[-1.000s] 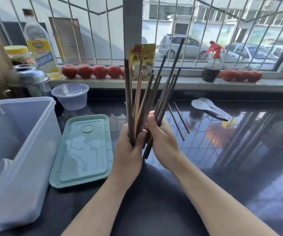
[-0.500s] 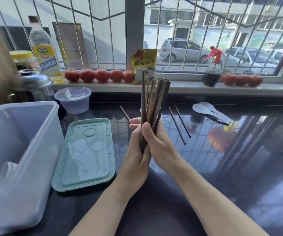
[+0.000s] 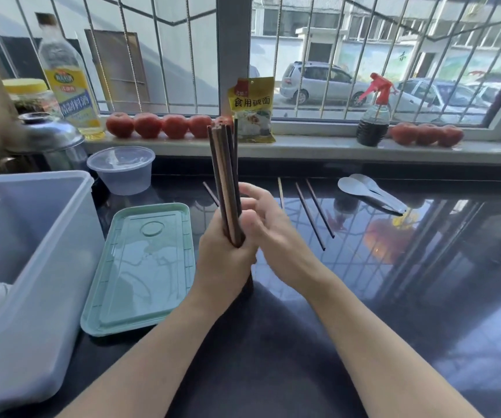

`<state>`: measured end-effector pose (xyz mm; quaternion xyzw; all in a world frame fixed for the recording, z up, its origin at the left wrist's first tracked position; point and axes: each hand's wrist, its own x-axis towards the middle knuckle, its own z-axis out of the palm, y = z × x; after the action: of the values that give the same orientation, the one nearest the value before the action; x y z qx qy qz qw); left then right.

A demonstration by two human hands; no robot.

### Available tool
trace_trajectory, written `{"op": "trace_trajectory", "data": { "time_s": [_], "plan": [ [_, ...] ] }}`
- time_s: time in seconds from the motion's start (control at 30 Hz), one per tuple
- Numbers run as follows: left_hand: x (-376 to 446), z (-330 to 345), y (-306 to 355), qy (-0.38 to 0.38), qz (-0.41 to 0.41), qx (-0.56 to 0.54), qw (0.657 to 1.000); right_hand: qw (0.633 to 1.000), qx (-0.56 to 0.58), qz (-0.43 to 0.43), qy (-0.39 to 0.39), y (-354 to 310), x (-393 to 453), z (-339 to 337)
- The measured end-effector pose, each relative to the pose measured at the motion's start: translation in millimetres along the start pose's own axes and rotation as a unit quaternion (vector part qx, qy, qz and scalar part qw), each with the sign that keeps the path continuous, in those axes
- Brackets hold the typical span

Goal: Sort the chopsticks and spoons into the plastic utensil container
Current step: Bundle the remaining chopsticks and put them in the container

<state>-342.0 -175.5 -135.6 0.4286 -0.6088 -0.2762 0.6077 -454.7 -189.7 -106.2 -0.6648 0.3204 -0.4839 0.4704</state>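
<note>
A tight bundle of dark chopsticks (image 3: 225,170) stands upright over the black counter. My left hand (image 3: 222,263) grips its lower end. My right hand (image 3: 270,233) holds the bundle from the right, thumb in front and fingers behind. A few loose chopsticks (image 3: 311,218) lie on the counter right of my hands, and another chopstick (image 3: 210,194) pokes out behind the bundle. Two white spoons (image 3: 369,193) lie stacked at the far right. The clear plastic container (image 3: 41,242) stands at the left with its green lid (image 3: 140,267) lying flat beside it.
A small round plastic tub (image 3: 121,168) and a steel pot (image 3: 47,140) stand at the back left. The windowsill holds an oil bottle (image 3: 68,86), tomatoes (image 3: 161,125), a yellow packet (image 3: 253,110) and a spray bottle (image 3: 374,116). White cloth lies inside the container.
The fanned chopsticks have been squared into one tight upright bundle. Both hands stayed on it and moved slightly toward me.
</note>
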Motion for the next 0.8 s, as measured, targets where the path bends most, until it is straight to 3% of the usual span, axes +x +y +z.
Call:
{"op": "trace_trajectory", "data": {
  "time_s": [0.07, 0.13, 0.2, 0.27, 0.37, 0.53, 0.7, 0.8],
  "plan": [
    [2.9, -4.4, -1.3, 0.063, -0.014, 0.006, 0.998, 0.998, 0.005, 0.006, 0.064, 14.7, 2.9, -12.6],
    [7.3, -7.4, -7.1, 0.111, -0.015, 0.031, 0.993, 0.972, -0.186, 0.033, 0.136, 35.2, 16.0, -22.4],
    [8.4, -5.8, -12.2, 0.135, -0.018, 0.066, 0.988, 0.912, -0.388, 0.097, 0.094, 52.4, 33.4, -24.1],
    [4.2, -0.5, -12.2, 0.144, -0.020, 0.077, 0.986, 0.868, -0.478, 0.130, 0.024, 60.7, 49.6, -16.9],
    [0.9, 2.5, -12.3, 0.150, -0.038, 0.065, 0.986, 0.833, -0.535, 0.142, 0.016, 66.9, 70.8, -3.2],
    [6.8, 1.8, -17.6, 0.139, -0.088, 0.046, 0.985, 0.807, -0.573, 0.138, 0.029, 68.9, 80.4, 4.5],
    [7.9, 0.9, -19.5, 0.134, -0.088, 0.060, 0.985, 0.741, -0.658, 0.130, 0.020, 62.0, 68.1, -10.4],
    [6.3, 0.5, -18.4, 0.129, -0.083, 0.058, 0.986, 0.745, -0.631, 0.175, 0.126, 52.0, 67.4, -38.0]
  ]
}}
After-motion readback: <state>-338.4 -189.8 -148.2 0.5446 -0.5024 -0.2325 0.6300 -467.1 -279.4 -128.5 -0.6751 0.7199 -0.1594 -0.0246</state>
